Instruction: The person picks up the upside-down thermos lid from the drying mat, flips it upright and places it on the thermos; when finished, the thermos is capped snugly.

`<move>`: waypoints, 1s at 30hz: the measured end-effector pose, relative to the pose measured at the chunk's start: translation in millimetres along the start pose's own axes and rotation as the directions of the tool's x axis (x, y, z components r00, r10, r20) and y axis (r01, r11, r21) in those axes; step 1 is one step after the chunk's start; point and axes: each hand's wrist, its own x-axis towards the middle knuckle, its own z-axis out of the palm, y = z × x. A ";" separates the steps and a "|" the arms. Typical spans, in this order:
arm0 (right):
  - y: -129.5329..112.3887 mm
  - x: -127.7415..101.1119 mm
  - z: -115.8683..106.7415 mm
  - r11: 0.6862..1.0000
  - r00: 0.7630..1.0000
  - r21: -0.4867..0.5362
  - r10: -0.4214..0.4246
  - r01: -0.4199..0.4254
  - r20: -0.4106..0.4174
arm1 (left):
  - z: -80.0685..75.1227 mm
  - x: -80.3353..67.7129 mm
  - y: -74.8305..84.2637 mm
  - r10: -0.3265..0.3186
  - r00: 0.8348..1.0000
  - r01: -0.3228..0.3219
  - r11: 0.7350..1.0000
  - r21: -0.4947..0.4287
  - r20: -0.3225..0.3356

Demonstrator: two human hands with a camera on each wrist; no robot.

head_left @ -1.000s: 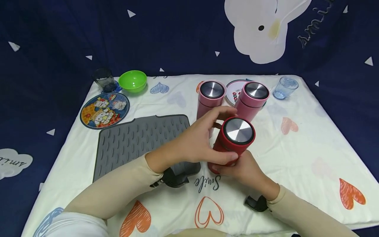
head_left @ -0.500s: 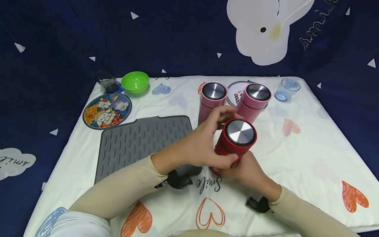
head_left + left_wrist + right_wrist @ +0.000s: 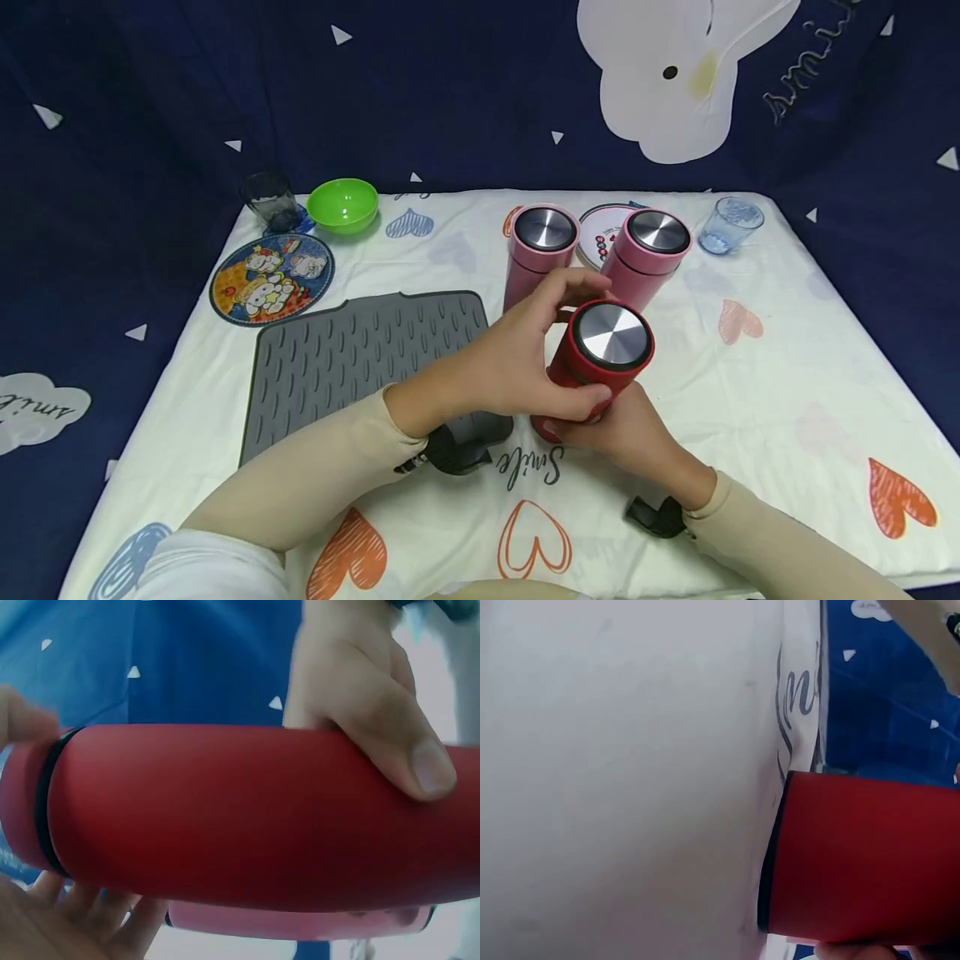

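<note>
Both hands were on the red flask (image 3: 592,367), which stood tilted near the front of the cloth (image 3: 787,350), just ahead of two pink flasks. Going left to right: a dark cup (image 3: 270,200) and green bowl (image 3: 342,204) sat at the far left, a cartoon plate (image 3: 272,278) before them, then the grey mat (image 3: 352,354). Left hand (image 3: 510,367) was curled round the upper part of the red flask, fingers over its far side and thumb across the front below the lid (image 3: 612,335). Right hand (image 3: 626,433) gripped the base from below. Behind stood the pink flasks (image 3: 536,254) (image 3: 641,258), with a blue glass (image 3: 727,223) at the far right. To my eye the flask looked rigid and smooth-walled, likely steel, so fairly weighty and a bit slippery; a full wrap round the body, one hand low and one by the lid, seemed the sound hold
</note>
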 end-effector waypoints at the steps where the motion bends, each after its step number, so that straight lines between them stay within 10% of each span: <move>1: 0.0 -0.2 0.2 1.000 1.000 -0.004 0.002 -0.002 -0.002 | 0.0 -0.1 0.0 -0.003 1.000 0.003 1.000 0.009 -0.004; 14: 1.3 0.6 1.3 1.000 1.000 0.005 -0.010 0.010 -0.002 | -1.3 -1.7 3.5 -0.060 0.998 0.060 0.998 0.017 0.025; 20: 1.4 2.2 1.9 1.000 1.000 -0.013 -0.012 0.012 -0.002 | -2.6 0.0 6.5 -0.082 0.997 0.082 0.981 0.176 -0.009; 26: 9.7 0.9 1.8 1.000 1.000 0.017 -0.005 0.005 -0.005 | -9.2 3.0 5.8 -0.100 0.990 0.104 0.994 -0.031 0.096; 30: 26.5 -1.1 2.2 1.000 1.000 -0.028 0.006 -0.006 -0.008 | -5.3 3.8 7.7 -0.118 0.992 0.112 0.988 0.109 0.045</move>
